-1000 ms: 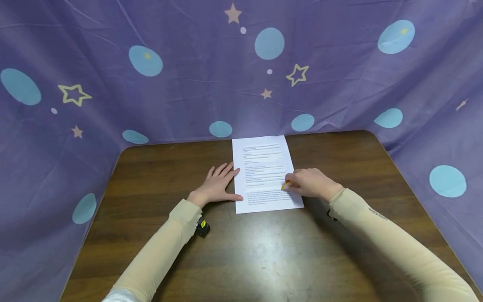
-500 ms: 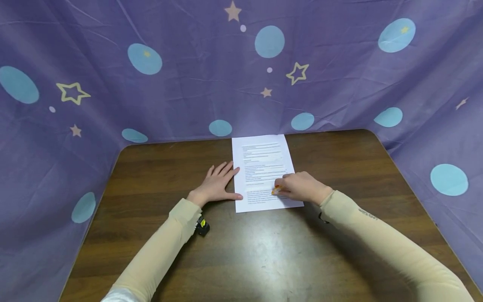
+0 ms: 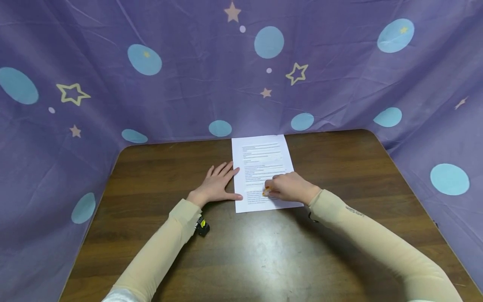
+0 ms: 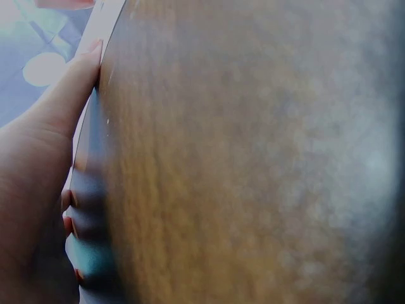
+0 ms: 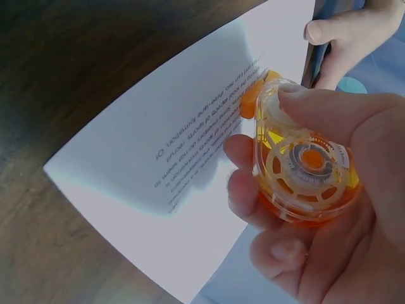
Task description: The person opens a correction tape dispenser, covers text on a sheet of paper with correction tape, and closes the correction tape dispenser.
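A printed sheet of paper lies flat at the far middle of the table. My left hand rests with spread fingers at its left edge, thumb and fingertips on the margin. In my right hand I grip an orange, see-through correction tape dispenser between thumb and curled fingers. Its orange tip is at the lower printed lines, though the exact contact point is hard to make out. In the left wrist view the left thumb lies along the paper's edge.
The brown wooden table spreads around the sheet. Behind it and at both sides hangs a purple curtain with stars and blue ovals. A small black device is strapped at the left wrist.
My right hand has slid left across the lower lines with the correction tape dispenser, from near the sheet's right edge to its middle. The left hand stays in place.
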`<state>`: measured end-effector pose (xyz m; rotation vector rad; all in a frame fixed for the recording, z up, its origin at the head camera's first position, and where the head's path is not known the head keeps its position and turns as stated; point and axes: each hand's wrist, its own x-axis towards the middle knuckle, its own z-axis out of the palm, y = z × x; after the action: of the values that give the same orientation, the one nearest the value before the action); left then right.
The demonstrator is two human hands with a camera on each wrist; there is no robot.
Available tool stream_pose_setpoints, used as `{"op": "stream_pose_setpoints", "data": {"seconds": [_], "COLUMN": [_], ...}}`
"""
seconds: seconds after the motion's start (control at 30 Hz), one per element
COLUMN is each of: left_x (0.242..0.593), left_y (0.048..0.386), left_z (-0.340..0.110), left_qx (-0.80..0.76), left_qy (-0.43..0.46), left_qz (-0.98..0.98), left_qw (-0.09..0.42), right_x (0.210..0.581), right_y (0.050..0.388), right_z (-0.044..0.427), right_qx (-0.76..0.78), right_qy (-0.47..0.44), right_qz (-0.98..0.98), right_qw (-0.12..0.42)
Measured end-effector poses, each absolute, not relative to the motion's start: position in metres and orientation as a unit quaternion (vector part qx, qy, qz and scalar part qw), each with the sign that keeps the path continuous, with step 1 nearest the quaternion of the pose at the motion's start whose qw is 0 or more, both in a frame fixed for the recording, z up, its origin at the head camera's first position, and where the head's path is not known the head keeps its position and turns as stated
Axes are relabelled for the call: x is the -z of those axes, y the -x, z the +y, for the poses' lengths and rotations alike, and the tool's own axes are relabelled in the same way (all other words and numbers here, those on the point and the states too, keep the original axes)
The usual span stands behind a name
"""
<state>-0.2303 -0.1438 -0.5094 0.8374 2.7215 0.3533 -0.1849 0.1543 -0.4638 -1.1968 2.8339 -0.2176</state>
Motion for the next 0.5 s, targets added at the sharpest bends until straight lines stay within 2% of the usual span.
{"op": "stream_pose_setpoints", "data": {"seconds": [0.5], "left_x": [0.5115], "left_y": [0.2315], "left_z": [-0.1446], "left_qx": [-0.13], "left_qy": [-0.292], "left_qz": [0.938], "left_qw": [0.134], "right_x": [0.4619], "right_y": [0.1807], "right_z": [0.1517], "right_qx": [0.029], "right_qy": [0.371], "right_qz": [0.928], "right_qw": [0.027]}}
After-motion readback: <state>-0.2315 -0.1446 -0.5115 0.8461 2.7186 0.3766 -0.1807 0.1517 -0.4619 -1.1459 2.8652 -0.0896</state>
